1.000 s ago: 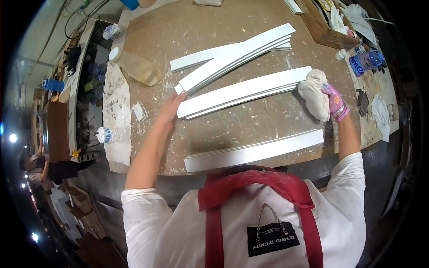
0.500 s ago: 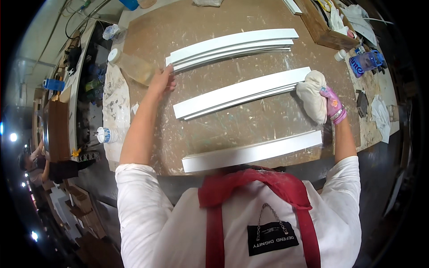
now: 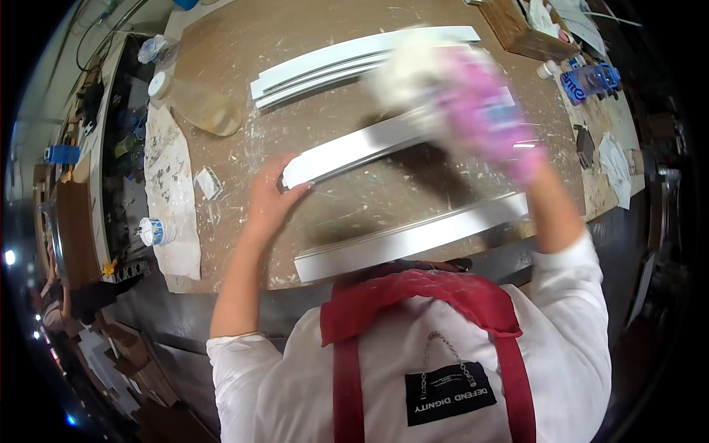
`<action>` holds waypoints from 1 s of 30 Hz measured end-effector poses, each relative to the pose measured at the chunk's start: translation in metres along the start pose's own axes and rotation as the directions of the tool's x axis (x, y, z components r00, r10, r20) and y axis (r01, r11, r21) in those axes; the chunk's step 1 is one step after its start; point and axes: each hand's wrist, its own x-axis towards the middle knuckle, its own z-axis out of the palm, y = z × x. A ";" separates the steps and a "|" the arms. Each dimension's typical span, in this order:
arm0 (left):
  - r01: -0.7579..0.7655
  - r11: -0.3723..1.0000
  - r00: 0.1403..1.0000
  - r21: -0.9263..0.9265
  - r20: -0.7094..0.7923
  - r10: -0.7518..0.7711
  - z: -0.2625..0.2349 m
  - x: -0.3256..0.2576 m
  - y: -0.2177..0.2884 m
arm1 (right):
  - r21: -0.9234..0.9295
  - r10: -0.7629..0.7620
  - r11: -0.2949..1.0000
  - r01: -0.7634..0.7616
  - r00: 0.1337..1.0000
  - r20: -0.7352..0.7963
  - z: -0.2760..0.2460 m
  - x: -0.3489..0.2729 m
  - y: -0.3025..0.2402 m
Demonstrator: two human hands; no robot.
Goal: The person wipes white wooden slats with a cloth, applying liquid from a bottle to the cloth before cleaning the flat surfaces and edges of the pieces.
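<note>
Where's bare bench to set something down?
Bare bench: beyond the far strips; between middle strips and near strips; a smaller patch between jug and left hand.

Crowded: right edge, with box, blue bottle, rag; middle strips' right half, under right hand and bundle.

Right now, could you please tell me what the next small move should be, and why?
I would probably lower the bundled cream cloth in the pink-gloved right hand onto the long, flat white strip in the middle: the bare left hand holds that strip's left end, while the blurred cloth appears raised, though its height is hard to judge.
</note>
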 end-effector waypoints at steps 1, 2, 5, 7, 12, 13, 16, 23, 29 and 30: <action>-0.023 1.000 1.000 -0.008 0.010 0.023 0.003 0.005 -0.004 | -0.230 -0.315 0.928 0.294 0.947 -0.058 0.035 0.017 -0.029; -0.275 0.937 0.960 0.217 0.005 0.280 0.006 0.009 -0.015 | -0.063 -0.276 0.958 0.280 0.959 0.057 0.092 0.027 -0.035; -0.199 0.973 0.980 0.114 0.009 0.200 -0.003 0.020 -0.001 | -0.056 -0.301 0.948 0.312 0.942 0.146 0.184 0.029 -0.038; 0.079 0.996 0.996 0.035 0.035 -0.081 0.000 0.007 -0.010 | -0.152 -0.219 0.961 0.230 0.972 0.081 0.177 0.035 -0.025; 0.089 0.995 0.996 -0.044 0.027 -0.088 -0.001 0.006 -0.011 | -0.416 0.166 0.882 -0.222 0.972 -0.167 0.037 -0.033 0.129; 0.092 0.994 0.995 -0.066 0.045 -0.089 0.006 0.011 -0.007 | -0.520 0.145 0.816 -0.253 0.960 -0.239 -0.001 -0.055 0.204; 0.111 0.991 0.993 -0.075 0.042 -0.108 0.002 0.001 -0.013 | -0.660 0.240 0.672 -0.336 0.942 -0.235 -0.062 -0.140 0.289; -0.180 0.932 0.984 0.314 0.070 0.166 0.002 0.025 0.044 | 0.452 0.664 0.735 -0.505 0.670 -0.331 -0.082 -0.159 0.236; -0.317 0.893 0.946 0.319 0.177 0.273 0.045 0.061 0.064 | 0.422 0.668 0.735 -0.531 0.672 -0.318 -0.076 -0.145 0.186; -0.314 0.904 0.947 0.290 0.165 0.276 0.044 0.061 0.066 | 0.294 0.653 0.757 -0.584 0.701 -0.287 -0.075 -0.146 0.181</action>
